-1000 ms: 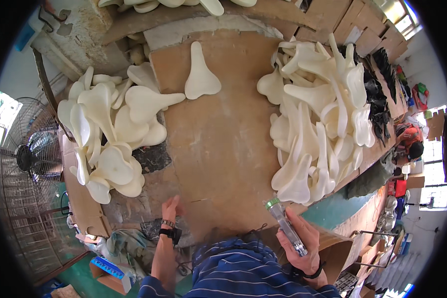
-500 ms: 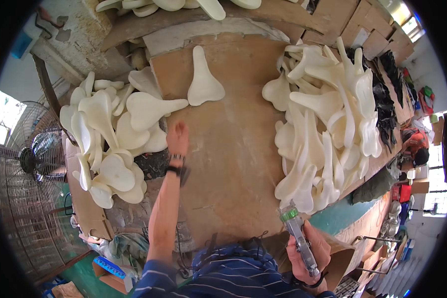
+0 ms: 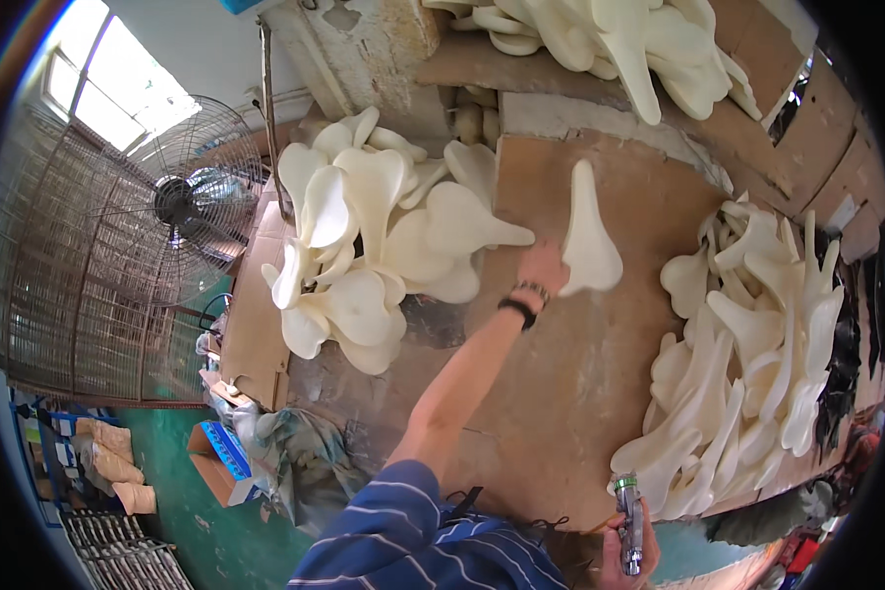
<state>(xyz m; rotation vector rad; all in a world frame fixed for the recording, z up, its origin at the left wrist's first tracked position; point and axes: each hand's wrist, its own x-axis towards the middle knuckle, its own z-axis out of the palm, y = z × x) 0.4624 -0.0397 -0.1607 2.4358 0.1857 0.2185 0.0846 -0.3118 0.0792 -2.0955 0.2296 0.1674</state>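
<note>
A cream pad shaped like a bicycle saddle (image 3: 592, 246) is at the far middle of the brown work surface, its narrow nose pointing away from me. My left hand (image 3: 544, 267), with a bracelet and a dark band at the wrist, is closed at the pad's lower left edge; the fingertips are partly hidden. Low at the right, my right hand (image 3: 635, 551) grips a slim metal hand tool (image 3: 629, 526) with a green ring near its upper end. The kind of tool cannot be made out.
Similar cream pads lie heaped in a left pile (image 3: 374, 226), a right pile (image 3: 747, 364) and a far pile (image 3: 649, 49). Cardboard (image 3: 570, 383) covers the work surface. A caged fan (image 3: 175, 202) stands left, with a blue-edged box (image 3: 224, 462) on the green floor below.
The view has swung left. My left hand has moved from beside the left pile to the single pad, which now looks narrower and tilted. The tool stays in my right hand.
</note>
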